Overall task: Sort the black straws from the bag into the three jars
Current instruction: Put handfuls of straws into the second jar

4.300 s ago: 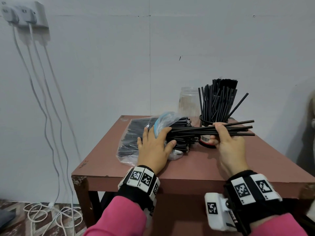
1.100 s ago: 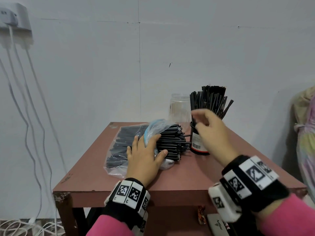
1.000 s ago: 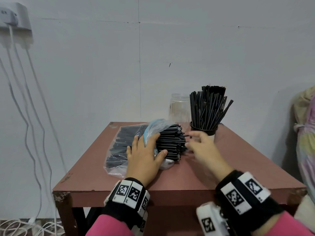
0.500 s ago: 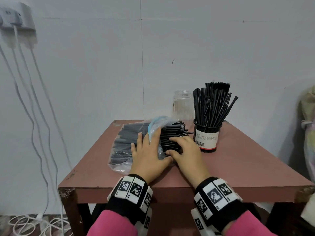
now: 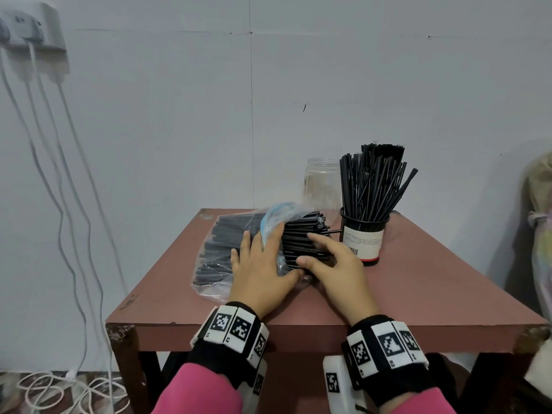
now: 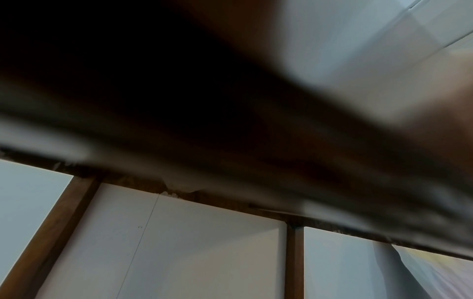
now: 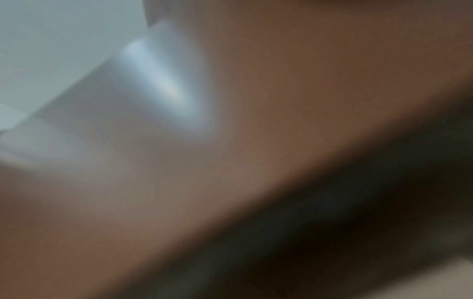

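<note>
On the brown wooden table [image 5: 418,288], starting at the left, a clear plastic bag with a blue zip edge [image 5: 215,264] lies on its side, packed with thin black plastic straws [image 5: 301,240] whose ends stick out of its open mouth toward the right. The left hand [image 5: 263,273] lies flat on the bag near its mouth, fingers straight and spread, pressing it down rather than gripping. If that pressure slackens during a pull, the slippery bag would probably slide along the table and spill its load.

Just to the right, the right hand [image 5: 334,264] closes round the exposed straw ends, index finger over the top and thumb at the near side; how many straws it holds cannot be told, and both wrist views are too blurred to help. A pinch that takes too many may drag loose neighbours out onto the table or over the near edge.

Further right, a black-lined jar with a white label [image 5: 363,237] stands upright, crowded with straws leaning outward. It stands just beside the right hand, so a sideways draw could knock it or catch the leaning straws. Behind it an empty clear jar [image 5: 321,183] stands; a third jar is not visible.
</note>
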Demonstrator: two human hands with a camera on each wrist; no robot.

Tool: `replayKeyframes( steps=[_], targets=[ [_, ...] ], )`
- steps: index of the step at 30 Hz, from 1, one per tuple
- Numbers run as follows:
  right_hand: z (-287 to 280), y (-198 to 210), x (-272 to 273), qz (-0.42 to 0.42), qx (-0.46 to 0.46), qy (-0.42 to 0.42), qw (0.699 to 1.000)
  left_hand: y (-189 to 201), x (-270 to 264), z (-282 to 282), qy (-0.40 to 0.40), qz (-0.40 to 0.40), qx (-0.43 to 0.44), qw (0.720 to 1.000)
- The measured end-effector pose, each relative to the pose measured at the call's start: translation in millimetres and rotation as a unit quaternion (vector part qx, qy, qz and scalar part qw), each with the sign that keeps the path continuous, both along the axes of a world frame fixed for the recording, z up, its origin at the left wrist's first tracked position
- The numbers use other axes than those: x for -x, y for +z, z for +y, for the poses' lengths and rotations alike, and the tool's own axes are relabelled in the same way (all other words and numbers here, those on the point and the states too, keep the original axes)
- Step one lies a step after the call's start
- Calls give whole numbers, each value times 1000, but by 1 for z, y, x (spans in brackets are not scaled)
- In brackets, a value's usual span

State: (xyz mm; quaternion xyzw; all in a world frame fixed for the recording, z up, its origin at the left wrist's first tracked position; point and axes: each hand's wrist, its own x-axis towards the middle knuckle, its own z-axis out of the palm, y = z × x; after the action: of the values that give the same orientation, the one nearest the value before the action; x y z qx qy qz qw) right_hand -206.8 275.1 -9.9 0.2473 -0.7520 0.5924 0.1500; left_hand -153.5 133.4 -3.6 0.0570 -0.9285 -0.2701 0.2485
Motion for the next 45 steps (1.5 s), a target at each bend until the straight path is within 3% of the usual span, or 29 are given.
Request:
replayKeyframes(
  steps=[3,10,15,19,24,31,33,38,45],
  targets=[
    [-3,0,-2,-6,8,38,999,0,0,0,0,-4,7,1000],
    [2,-1,0,-66,107,4,992,3,0,1,4,-2,-10,1000],
    [1,0,1,-96,137,46,985,2,-1,1,2,-11,7,1000],
    [1,-1,1,-94,128,10,987,1,0,0,1,-16,31,999],
    [5,4,-5,-78,219,-18,972,-1,1,0,-2,-3,26,1000],
    [4,10,-13,-38,281,32,958,0,1,2,21,0,28,999],
    [4,9,-13,-31,264,37,963,0,1,2,24,6,25,999],
    [-1,4,-13,9,103,27,994,-1,0,2,25,-13,54,998],
    [0,5,-11,28,175,18,984,0,0,4,25,0,42,999]
  ],
)
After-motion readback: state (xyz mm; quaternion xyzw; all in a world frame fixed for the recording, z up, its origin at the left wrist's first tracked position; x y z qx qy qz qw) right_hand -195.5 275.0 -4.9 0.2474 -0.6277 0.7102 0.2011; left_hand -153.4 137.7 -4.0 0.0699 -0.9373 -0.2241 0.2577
